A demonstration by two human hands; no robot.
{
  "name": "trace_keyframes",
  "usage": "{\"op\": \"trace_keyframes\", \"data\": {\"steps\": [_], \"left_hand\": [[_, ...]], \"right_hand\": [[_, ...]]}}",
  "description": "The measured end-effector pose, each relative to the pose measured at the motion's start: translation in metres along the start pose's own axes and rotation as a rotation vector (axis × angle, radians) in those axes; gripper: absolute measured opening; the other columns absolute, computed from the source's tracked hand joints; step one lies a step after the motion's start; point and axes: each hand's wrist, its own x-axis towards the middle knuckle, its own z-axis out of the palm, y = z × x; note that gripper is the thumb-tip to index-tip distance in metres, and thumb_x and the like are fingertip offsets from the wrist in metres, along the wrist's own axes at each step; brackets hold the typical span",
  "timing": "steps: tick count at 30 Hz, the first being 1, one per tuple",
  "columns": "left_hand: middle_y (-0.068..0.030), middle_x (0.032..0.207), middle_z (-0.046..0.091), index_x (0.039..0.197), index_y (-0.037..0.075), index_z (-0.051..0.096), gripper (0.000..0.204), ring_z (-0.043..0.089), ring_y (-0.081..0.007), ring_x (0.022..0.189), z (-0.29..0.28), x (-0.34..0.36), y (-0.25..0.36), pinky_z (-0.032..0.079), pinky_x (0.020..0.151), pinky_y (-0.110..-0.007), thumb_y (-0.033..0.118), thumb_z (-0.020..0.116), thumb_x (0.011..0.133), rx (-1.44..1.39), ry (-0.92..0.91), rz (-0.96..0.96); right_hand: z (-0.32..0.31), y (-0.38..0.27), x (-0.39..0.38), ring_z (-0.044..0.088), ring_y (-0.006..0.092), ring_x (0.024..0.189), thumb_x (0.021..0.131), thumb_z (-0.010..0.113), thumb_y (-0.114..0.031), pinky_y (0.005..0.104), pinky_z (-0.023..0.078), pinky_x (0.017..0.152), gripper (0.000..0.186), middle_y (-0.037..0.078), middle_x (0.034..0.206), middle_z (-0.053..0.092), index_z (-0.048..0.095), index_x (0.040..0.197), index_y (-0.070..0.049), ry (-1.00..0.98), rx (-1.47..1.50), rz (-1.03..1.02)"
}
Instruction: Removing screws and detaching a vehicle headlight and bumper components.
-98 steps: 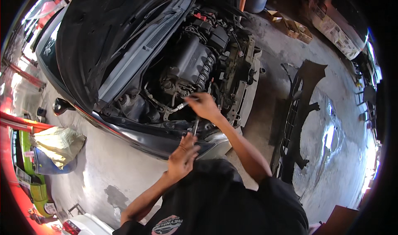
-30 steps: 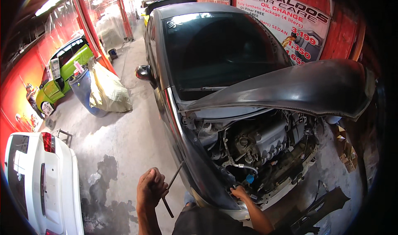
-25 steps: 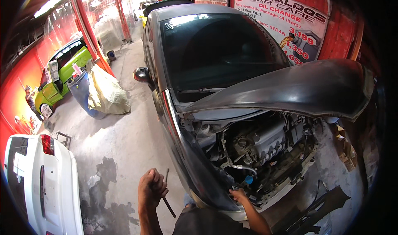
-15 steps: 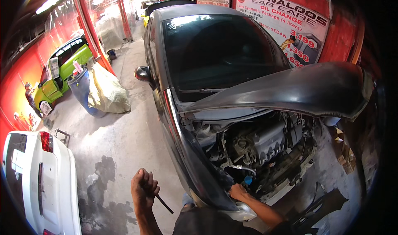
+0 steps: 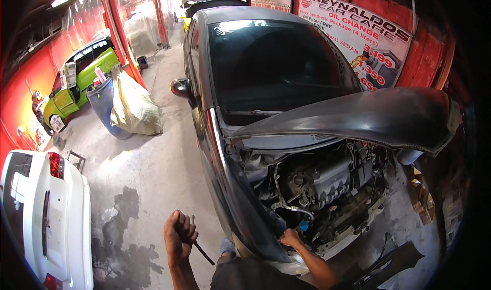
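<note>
Closed in a fist, my left hand [image 5: 180,235] grips a thin black rod-like tool [image 5: 205,254]. It hangs out below the fingers, and a short end shows above them. This hand is raised beside the dark car's front wing [image 5: 250,223], apart from it. At the car's front corner, my right hand [image 5: 290,237] has its fingers closed against the wing's inner edge; whatever they hold is hidden. Just past it is a blue cap [image 5: 304,225] in the engine bay. The engine [image 5: 331,180] lies exposed under the raised bonnet [image 5: 358,113].
The front bumper is off the car. A dark trim panel [image 5: 396,263] lies on the floor at the right, near a cardboard box [image 5: 423,203]. To the left are a white car [image 5: 71,213], a blue drum [image 5: 102,105] with a pale sack [image 5: 134,108], and a green car [image 5: 97,62].
The view has shifted slightly. The rod-like tool's upper end now shows above my left fist. My right hand stays at the car's front corner.
</note>
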Motion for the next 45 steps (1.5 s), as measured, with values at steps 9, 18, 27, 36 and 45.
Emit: {"op": "trace_keyframes", "data": {"steps": [9, 18, 27, 36, 45], "left_hand": [[0.0043, 0.057, 0.024, 0.069, 0.015, 0.035, 0.034, 0.019, -0.0078, 0.046, -0.006, -0.008, 0.005, 0.016, 0.041, -0.025, 0.032, 0.05, 0.094, -0.032, 0.041, 0.054], [0.0035, 0.057, 0.028, 0.072, 0.013, 0.039, 0.032, 0.023, -0.0087, 0.045, -0.01, -0.005, -0.002, 0.02, 0.042, -0.025, 0.033, 0.052, 0.093, -0.039, -0.009, 0.026], [0.0038, 0.056, 0.026, 0.071, 0.012, 0.038, 0.033, 0.022, -0.0084, 0.046, -0.01, -0.007, 0.003, 0.02, 0.042, -0.025, 0.032, 0.05, 0.095, -0.015, -0.008, 0.082], [0.0034, 0.057, 0.026, 0.071, 0.013, 0.037, 0.033, 0.024, -0.0089, 0.048, -0.003, 0.002, -0.004, 0.022, 0.043, -0.025, 0.031, 0.049, 0.095, 0.011, -0.042, -0.041], [0.0034, 0.057, 0.028, 0.069, 0.013, 0.037, 0.034, 0.025, -0.0096, 0.047, -0.004, 0.001, -0.003, 0.02, 0.042, -0.026, 0.032, 0.051, 0.094, 0.041, -0.035, -0.004]], "right_hand": [[-0.019, 0.01, -0.001, 0.062, 0.0249, 0.061, 0.077, 0.071, -0.035, 0.037, 0.047, 0.051, 0.036, 0.017, 0.063, 0.061, 0.062, 0.066, -0.002, -0.164, 0.231, 0.084], [-0.015, 0.008, 0.01, 0.06, 0.0202, 0.058, 0.072, 0.079, -0.026, 0.035, 0.045, 0.047, 0.033, 0.014, 0.072, 0.063, 0.06, 0.069, 0.001, -0.27, 0.434, 0.443], [-0.025, 0.005, 0.003, 0.065, 0.0387, 0.094, 0.069, 0.076, -0.041, 0.0423, 0.052, 0.08, 0.055, 0.029, 0.094, 0.065, 0.066, 0.088, 0.01, -0.255, 0.276, 0.428], [-0.029, -0.019, -0.002, 0.066, 0.036, 0.093, 0.066, 0.076, -0.034, 0.0398, 0.054, 0.076, 0.048, 0.025, 0.09, 0.067, 0.067, 0.087, 0.009, -0.085, -0.028, 0.196], [0.015, 0.045, 0.014, 0.05, 0.0135, 0.049, 0.081, 0.071, -0.032, 0.031, 0.036, 0.041, 0.035, 0.008, 0.065, 0.058, 0.061, 0.068, -0.002, -0.295, 0.759, 0.382]]}}
